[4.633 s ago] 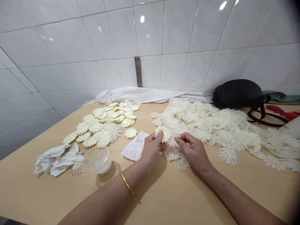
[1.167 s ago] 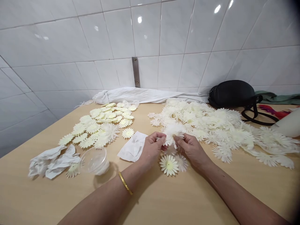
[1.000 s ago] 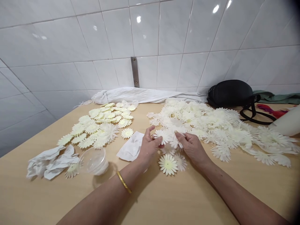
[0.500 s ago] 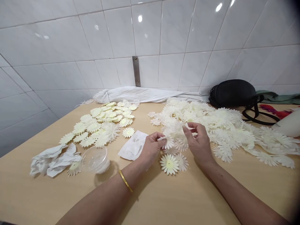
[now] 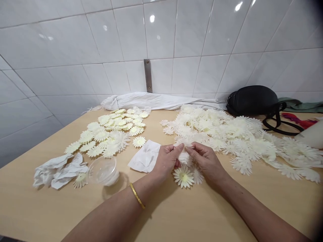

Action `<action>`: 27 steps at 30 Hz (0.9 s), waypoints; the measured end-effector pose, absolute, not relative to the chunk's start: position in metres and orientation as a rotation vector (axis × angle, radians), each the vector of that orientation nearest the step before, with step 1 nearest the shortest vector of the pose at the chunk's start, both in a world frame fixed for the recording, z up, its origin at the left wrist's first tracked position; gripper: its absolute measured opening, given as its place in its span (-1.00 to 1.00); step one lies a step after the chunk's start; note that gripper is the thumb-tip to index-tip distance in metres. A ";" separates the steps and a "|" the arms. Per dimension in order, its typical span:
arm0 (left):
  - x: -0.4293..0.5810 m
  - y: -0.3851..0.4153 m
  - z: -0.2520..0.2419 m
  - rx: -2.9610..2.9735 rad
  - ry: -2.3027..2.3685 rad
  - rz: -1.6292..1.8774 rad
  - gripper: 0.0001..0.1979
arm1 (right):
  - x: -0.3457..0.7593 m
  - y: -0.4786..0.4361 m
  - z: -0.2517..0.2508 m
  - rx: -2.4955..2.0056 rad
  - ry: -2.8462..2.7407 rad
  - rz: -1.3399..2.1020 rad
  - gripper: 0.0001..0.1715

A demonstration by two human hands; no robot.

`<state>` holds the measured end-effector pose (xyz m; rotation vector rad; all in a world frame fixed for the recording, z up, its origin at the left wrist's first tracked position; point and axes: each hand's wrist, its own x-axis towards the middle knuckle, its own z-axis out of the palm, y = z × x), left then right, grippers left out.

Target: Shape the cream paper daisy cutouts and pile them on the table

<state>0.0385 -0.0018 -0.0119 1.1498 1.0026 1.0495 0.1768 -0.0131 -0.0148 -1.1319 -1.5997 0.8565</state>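
Note:
Both hands meet near the table's middle, pinching pale cream flower petal pieces [image 5: 185, 157] between them. My left hand [image 5: 168, 157] is closed, its thumb and fingertips gripping the left side of the pieces. From the right, my right hand [image 5: 205, 159] pinches them with thumb and forefinger; how many layers they hold I cannot tell. Just below lies a daisy-shaped flower piece [image 5: 183, 176] with a yellow-green centre, overlapping a whiter one. A large heap of whitish flower pieces [image 5: 219, 129] spreads behind and right of my hands. A folded white tissue [image 5: 143, 158] lies beside my left hand.
On the left stand a pile of yellowish flower pieces [image 5: 106, 134], a clear plastic cup [image 5: 103, 171] and crumpled tissue [image 5: 60, 171]. A black bag [image 5: 252, 100] with a strap sits at the back right. White cloth [image 5: 156, 101] runs along the tiled wall.
My right hand has moved left and down to meet my left hand, and its fingers have closed on the flower pieces. My left hand keeps its grip.

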 end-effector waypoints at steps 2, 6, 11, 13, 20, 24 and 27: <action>0.038 -0.002 -0.010 1.188 1.036 1.062 -0.56 | 0.181 -0.010 -0.016 -1.188 -1.534 0.775 -0.68; 0.033 0.002 -0.011 1.338 1.146 1.182 -0.56 | 0.196 0.002 -0.020 -1.422 -1.373 0.304 -0.79; 0.028 0.004 -0.015 1.782 1.363 1.227 -0.79 | 0.200 0.003 -0.018 -1.433 -1.512 -0.099 -0.77; 0.028 0.002 -0.012 1.945 1.441 1.206 -0.86 | 0.196 -0.002 -0.015 -1.365 -1.593 -0.109 -0.74; 0.027 -0.004 0.002 2.015 1.484 0.647 -0.64 | 0.194 -0.002 -0.025 -1.451 -2.239 -0.122 -0.73; 0.027 -0.006 0.001 2.121 1.440 0.528 -0.60 | 0.202 0.007 -0.033 -1.596 -2.022 -0.373 -0.67; 0.033 -0.011 -0.003 2.283 1.400 0.489 -0.65 | 0.205 0.010 -0.033 -1.546 -1.898 -0.425 -0.73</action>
